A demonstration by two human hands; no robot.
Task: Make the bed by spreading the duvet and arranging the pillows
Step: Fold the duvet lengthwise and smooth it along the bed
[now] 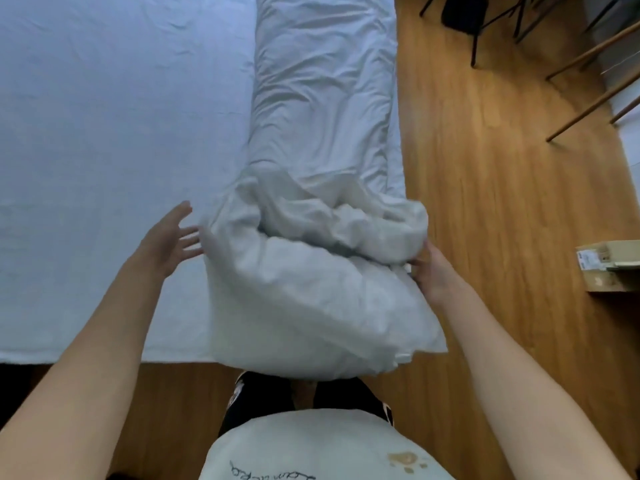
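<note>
Two bare hands work the crumpled white duvet [311, 237], bunched in a strip along the bed's right side: right hand [433, 271] gripping its near fold, left hand [166, 240] open beside it. Best grab the left edge and draw it left across the pale blue sheet [104, 133].

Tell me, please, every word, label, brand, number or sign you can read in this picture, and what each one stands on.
Nothing here can be read with confidence.
Cursive dark writing on the white shirt: seen upside down and cut off by the frame edge, not legible.
Printed label on the cardboard box on the wooden floor: too small and blurred to read.
Duvet and bed sheet: no text visible.
</note>
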